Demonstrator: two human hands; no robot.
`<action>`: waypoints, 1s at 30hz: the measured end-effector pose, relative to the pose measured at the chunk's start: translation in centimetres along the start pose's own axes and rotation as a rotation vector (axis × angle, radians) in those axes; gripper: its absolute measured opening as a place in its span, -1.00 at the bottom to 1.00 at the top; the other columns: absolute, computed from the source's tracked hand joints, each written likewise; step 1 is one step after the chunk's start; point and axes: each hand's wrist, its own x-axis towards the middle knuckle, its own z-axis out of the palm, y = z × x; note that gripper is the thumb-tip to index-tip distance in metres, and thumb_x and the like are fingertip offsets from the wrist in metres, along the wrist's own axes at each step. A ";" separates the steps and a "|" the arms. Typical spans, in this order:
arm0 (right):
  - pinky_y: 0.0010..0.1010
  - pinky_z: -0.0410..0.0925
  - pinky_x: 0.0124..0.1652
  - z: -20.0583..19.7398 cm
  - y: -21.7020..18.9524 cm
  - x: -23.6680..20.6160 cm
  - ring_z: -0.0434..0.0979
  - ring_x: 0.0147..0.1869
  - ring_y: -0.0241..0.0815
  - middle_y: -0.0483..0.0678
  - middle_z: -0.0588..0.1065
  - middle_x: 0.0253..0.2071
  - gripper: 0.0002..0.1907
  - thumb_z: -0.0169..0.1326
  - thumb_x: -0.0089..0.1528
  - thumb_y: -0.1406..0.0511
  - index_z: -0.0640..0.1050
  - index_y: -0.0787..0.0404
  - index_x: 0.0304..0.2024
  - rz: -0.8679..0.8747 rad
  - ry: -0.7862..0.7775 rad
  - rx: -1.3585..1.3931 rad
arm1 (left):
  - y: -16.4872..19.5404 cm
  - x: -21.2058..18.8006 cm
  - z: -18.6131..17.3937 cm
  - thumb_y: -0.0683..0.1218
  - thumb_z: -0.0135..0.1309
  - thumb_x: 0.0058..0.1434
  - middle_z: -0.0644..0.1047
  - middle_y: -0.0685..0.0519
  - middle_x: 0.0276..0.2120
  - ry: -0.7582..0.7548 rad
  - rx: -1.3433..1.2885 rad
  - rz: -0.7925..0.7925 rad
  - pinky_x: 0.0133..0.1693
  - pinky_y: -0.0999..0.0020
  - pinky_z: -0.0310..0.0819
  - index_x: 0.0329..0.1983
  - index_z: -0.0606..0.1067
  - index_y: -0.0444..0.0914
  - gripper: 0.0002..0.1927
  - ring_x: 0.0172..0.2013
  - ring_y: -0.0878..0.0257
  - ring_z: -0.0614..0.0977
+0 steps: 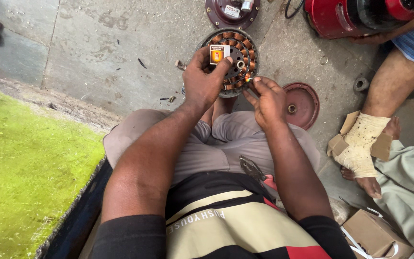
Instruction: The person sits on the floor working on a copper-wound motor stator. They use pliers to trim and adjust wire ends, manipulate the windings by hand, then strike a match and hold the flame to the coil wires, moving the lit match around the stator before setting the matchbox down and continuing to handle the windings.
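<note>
Stator w/ copper coils: left hand grips rim, right hand pinches wires; red cover beside, pliers on lap.

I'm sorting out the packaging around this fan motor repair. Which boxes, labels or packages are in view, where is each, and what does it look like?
Small box: in the left hand, over the copper-wound stator; rectangular, orange and white.
Label: on the dark round cover at top; small, white with red.
Cardboard box: bottom right floor; brown, white strap.
Cardboard piece: behind another person's bandaged foot; brown, flattened.
</note>
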 end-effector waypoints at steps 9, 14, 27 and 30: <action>-0.05 0.48 0.12 0.4 0.0 0.1 0.54 0.06 -0.15 -0.02 0.53 -0.06 -0.82 0.04 0.37 0.35 0.49 0.31 0.00 0.070 -0.018 0.037 | 0.3 -0.1 0.0 -0.10 0.27 0.18 0.65 -0.15 -0.07 0.002 0.010 -0.015 -0.01 0.36 0.62 0.17 0.43 -0.48 -0.45 -0.08 0.23 0.70; 0.00 0.47 0.16 0.6 -0.2 0.0 0.52 0.08 -0.14 -0.02 0.51 -0.03 -0.79 0.03 0.36 0.35 0.47 0.31 0.02 0.076 -0.016 0.040 | 0.5 -0.1 -0.1 -0.10 0.26 0.20 0.64 -0.14 -0.05 -0.017 0.029 -0.027 0.02 0.37 0.62 0.18 0.42 -0.47 -0.45 -0.05 0.23 0.69; 0.00 0.45 0.16 0.6 -0.3 -0.1 0.51 0.11 -0.12 -0.02 0.51 -0.02 -0.81 0.04 0.36 0.34 0.48 0.28 0.00 0.084 -0.018 0.058 | 0.3 -0.1 -0.1 -0.10 0.26 0.20 0.64 -0.15 -0.05 -0.016 0.010 -0.012 0.00 0.37 0.62 0.18 0.41 -0.47 -0.45 -0.07 0.24 0.69; 0.00 0.45 0.15 0.6 -0.3 -0.1 0.51 0.11 -0.12 -0.03 0.51 -0.03 -0.84 0.05 0.36 0.34 0.48 0.26 -0.02 0.082 -0.019 0.057 | 0.3 -0.1 -0.2 -0.10 0.26 0.20 0.63 -0.15 -0.05 -0.021 0.004 -0.008 0.00 0.36 0.63 0.18 0.41 -0.47 -0.45 -0.06 0.23 0.69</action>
